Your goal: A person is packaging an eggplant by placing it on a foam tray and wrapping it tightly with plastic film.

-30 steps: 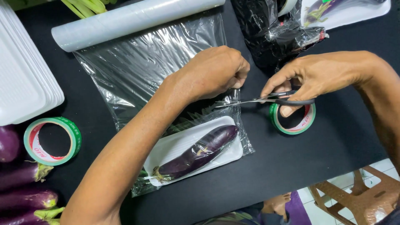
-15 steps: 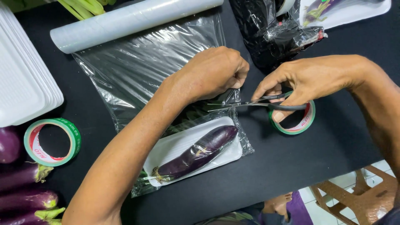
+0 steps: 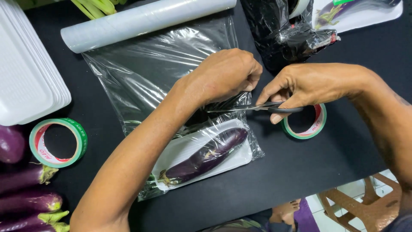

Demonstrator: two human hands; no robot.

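Observation:
A purple eggplant (image 3: 206, 155) lies on a white foam tray (image 3: 182, 148) under clear plastic wrap (image 3: 150, 73) pulled from a roll (image 3: 141, 21). My left hand (image 3: 223, 75) pinches the wrap just above the tray, fingers closed on the film. My right hand (image 3: 300, 88) grips black-handled scissors (image 3: 253, 108), whose blades reach left into the wrap beneath my left hand.
Green-edged tape rolls sit at the left (image 3: 58, 141) and under my right hand (image 3: 307, 124). A stack of white foam trays (image 3: 25, 81) and loose eggplants (image 3: 25, 202) line the left side. A black plastic bag (image 3: 283, 34) and a wrapped tray (image 3: 360, 13) lie at the far right.
My right hand has moved the scissors leftward, with the blades reaching further along the wrap. My left hand has held its grip on the film.

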